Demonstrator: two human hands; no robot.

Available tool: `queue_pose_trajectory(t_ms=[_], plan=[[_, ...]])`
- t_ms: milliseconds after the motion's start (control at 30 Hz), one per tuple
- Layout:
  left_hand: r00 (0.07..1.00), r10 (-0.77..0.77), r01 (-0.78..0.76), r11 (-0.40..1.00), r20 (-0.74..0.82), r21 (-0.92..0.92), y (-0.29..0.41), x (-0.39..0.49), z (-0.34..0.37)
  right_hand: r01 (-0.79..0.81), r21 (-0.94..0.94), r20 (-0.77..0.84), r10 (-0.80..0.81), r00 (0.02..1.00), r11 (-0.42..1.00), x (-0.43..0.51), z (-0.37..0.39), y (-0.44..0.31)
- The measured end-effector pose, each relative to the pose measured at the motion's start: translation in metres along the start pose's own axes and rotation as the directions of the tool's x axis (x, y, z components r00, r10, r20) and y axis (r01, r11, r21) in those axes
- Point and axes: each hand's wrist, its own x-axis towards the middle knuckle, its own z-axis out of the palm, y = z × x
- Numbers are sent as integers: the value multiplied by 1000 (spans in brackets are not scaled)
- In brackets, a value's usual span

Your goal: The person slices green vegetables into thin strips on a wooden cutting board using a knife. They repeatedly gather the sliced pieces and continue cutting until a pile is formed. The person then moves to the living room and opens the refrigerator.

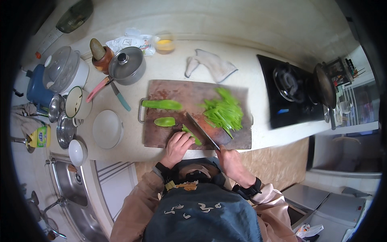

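My right hand (229, 163) grips the handle of a kitchen knife (202, 130), its blade slanting up and left over a wooden cutting board (175, 87). With its fingers bent, my left hand (179, 145) presses down on a green vegetable piece (191, 135) left of the blade, near the board's front edge. The fingers partly hide that piece. Farther left on the board lie a long peeled green stalk (161, 104) and a shorter green chunk (164, 122). A heap of thin green slices (224, 113) covers part of the board's right side.
A black gas hob (290, 103) with a wok (324, 86) is at the right. Behind the board lies a cloth glove (211, 64). Leftward stand a lidded saucepan (128, 68), a teal-handled knife (121, 96), a white plate (107, 129), a white bowl (77, 152) and a sink (68, 181).
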Motion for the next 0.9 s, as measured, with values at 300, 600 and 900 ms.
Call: queue_pose_trajectory(t_ms=[300, 600, 900], plan=[[1000, 2, -2, 1000, 14, -14, -1, 2, -3, 25, -1, 3, -25, 1000, 1000, 0, 5, -15], [999, 9, -10, 999, -30, -36, 0, 1, -5, 70, -14, -38, -70, 997, 997, -5, 9, -15], [999, 34, -35, 999, -19, -32, -4, -1, -5, 23, -16, -18, -23, 1000, 1000, -17, 12, -13]])
